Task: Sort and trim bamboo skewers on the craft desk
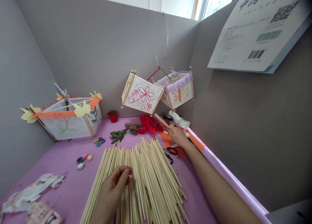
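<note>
Many thin pale wooden sticks [143, 175] lie side by side across the front of the purple table. Above their middle is my left hand [117, 185], fingers curled in and thumb against them; I see nothing held there. My right hand [179, 136] reaches to the back right, closed around a short, thicker light-brown wooden stick [161, 120] that points up and left. Its far end comes close to a hanging paper lantern [143, 93] with pink flowers drawn on it. Black-handled scissors [172, 151] lie below that hand, partly on orange paper [165, 139].
Another lantern [65, 126] with an orange fringe stands at left, brushes inside. Paint pots [80, 166], crumpled tissue [31, 193], and a pink device [44, 213] are left. Red crumpled material [149, 124], a leafy sprig [122, 134] and a red pot [112, 116] sit behind the sticks.
</note>
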Demonstrator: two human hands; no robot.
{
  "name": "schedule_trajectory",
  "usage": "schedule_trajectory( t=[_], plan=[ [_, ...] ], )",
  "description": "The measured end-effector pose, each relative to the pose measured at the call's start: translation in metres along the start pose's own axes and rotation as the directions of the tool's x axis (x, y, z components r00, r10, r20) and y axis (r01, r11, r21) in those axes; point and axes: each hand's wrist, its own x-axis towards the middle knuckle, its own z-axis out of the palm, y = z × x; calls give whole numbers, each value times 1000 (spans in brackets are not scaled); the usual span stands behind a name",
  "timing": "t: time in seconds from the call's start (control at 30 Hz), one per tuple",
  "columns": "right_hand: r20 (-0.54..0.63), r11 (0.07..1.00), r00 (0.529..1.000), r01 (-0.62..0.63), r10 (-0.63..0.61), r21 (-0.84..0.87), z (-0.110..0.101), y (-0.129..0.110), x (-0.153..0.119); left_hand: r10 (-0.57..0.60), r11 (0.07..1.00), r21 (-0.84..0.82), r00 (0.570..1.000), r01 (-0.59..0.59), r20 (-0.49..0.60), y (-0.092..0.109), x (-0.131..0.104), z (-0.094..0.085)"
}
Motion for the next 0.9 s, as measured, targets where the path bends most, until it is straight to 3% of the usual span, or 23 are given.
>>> schedule_trajectory(
  t=[0.07,0.2,0.4,0.53,0.63,0.77,0.9],
  plan=[
    [86,987,996,37,-24,-153,-6,10,4,24,999,27,1000,-25,15,-2,0,1],
    [160,963,985,97,-58,-252,-8,27,9,29,998,60,999,-31,23,-8,2,2],
    [94,942,992,105,-78,-318,-8,25,-11,57,987,151,998,-55,-11,-12,5,-6],
    [-2,997,1000,27,-27,-76,-10,1,-53,144,931,361,967,-59,-212,-7,13,-28],
    [134,988,991,7,-28,152,-13,-21,-88,149,865,499,928,45,-341,-6,21,-51],
    [205,986,979,-29,-6,164,-17,-41,-118,72,865,491,944,102,-321,-11,28,-66],
    [175,996,984,-42,29,72,-22,-49,-127,-10,906,403,959,129,-284,-7,20,-63]
  ],
)
